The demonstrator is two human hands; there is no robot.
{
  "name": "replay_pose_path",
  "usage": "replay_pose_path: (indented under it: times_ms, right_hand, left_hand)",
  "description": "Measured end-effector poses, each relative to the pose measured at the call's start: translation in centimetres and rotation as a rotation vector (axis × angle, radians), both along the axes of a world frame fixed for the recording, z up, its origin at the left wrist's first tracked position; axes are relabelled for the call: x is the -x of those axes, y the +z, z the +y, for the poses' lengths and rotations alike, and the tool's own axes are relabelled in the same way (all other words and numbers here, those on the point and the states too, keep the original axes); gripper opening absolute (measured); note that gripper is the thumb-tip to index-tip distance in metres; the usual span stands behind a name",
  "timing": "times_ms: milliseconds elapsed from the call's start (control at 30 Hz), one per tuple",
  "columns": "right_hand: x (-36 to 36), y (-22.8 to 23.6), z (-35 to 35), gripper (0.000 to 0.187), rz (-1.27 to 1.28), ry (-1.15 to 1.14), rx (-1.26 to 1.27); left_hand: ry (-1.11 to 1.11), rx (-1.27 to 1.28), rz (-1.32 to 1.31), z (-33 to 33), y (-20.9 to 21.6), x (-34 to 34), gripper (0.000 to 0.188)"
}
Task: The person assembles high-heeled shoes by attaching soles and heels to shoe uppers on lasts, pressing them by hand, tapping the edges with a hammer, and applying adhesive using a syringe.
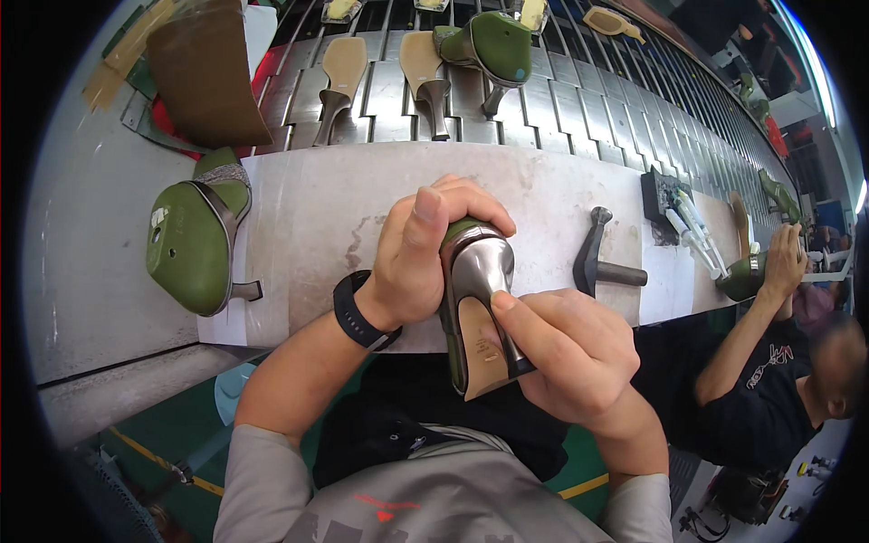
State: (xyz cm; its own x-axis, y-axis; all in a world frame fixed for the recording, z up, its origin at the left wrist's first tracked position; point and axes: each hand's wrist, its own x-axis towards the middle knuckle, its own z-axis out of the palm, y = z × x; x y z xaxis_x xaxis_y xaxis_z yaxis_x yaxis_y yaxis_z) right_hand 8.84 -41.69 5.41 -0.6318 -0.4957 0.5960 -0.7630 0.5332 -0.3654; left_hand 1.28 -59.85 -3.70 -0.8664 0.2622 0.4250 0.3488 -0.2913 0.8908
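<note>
In front of my body I hold a green high-heeled shoe (463,226) with its sole turned up. It has a metallic grey heel (483,267) and a tan sole (482,348). My left hand (412,244) wraps round the heel end from the left, fingers over the far side. On the right, my right hand (575,353) is closed on the shoe, its thumb pressing against the heel's side. Its other fingers curl underneath and are partly hidden.
A hammer (593,253) lies right on the pale bench (317,199); another green heeled shoe (192,249) is left. Beyond, a slatted metal conveyor (561,109) carries heeled soles (422,68) and a green shoe (498,50). At right, a co-worker's hand (785,261) touches a green shoe (744,278).
</note>
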Motion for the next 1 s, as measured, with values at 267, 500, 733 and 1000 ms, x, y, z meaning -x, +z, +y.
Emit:
replay_pose_path:
  times_ms: [267, 500, 733, 1000]
  right_hand:
    - [0.5, -0.1, -0.4, 0.062, 0.012, 0.015, 0.002]
    - [1.0, -0.9, -0.6, 0.042, 0.045, 0.019, -0.010]
    - [6.0, -2.6, 0.1, 0.044, 0.164, -0.034, 0.079]
    - [5.8, 1.7, -1.3, 0.020, -0.077, -0.161, -0.295]
  left_hand:
    - [0.022, 0.025, 0.035, -0.3, 0.4, 0.1, 0.090]
    - [-0.008, 0.066, -0.041, -0.8, 0.9, 0.0, 0.095]
    - [-0.210, 0.195, -0.283, -0.8, 3.4, 4.7, 0.068]
    - [-0.284, 0.128, -0.120, -1.3, 0.2, 5.8, 0.039]
